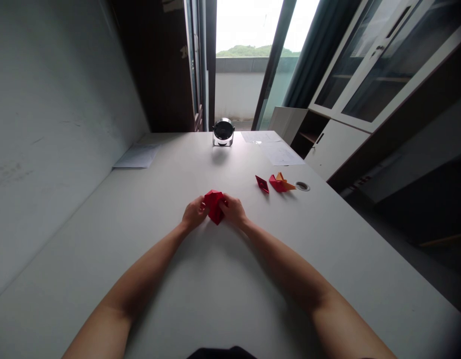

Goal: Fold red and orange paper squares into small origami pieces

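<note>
A folded piece of red paper [214, 205] is held between both hands just above the white table [215, 279]. My left hand [194, 213] pinches its left side with the fingers closed on it. My right hand [233, 210] grips its right side in the same way. Both forearms reach in from the bottom of the view.
Three small folded paper shapes lie to the right: a dark red one [262, 184], a red one [277, 184] and an orange one [285, 183]. A round cable hole [302, 186] is beside them. A small round device [223, 132] and paper sheets [137, 156] lie at the far edge.
</note>
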A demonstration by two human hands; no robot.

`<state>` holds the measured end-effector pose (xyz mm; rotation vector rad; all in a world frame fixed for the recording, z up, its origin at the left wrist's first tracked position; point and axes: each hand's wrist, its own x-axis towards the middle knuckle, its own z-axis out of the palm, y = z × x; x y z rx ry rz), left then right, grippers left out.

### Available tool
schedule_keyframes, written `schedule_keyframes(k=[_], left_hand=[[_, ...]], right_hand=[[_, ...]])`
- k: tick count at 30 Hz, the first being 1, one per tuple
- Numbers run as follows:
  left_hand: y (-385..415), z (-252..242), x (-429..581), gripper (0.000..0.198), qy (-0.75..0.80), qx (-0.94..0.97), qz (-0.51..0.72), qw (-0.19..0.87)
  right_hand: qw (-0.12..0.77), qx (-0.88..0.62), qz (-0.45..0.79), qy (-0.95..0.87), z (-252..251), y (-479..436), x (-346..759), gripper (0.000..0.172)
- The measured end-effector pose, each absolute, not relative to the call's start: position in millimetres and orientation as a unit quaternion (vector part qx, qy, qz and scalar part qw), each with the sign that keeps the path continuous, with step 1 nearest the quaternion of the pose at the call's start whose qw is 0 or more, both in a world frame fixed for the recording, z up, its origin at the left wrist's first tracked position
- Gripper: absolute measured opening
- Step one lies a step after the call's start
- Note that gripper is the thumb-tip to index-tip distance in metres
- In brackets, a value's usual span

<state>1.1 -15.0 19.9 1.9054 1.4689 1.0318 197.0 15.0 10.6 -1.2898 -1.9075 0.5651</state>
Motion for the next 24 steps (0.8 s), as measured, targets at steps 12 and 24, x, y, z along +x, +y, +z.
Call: schedule_keyframes(k=[12,24], left_hand=[[-15.2,21.8,-0.8,0.044,0.553,0.674,0.419,0.255],[-15.0,19.9,-0.9,0.056,0.579,0.654,0.387,0.296]], right_hand=[[0.340,-0.481,0.177,-0.789,16.2,4.8,191.4,0.015],[0.346,-0.520,0.118,-0.772,19.8,-0.1,186.6,0.012]])
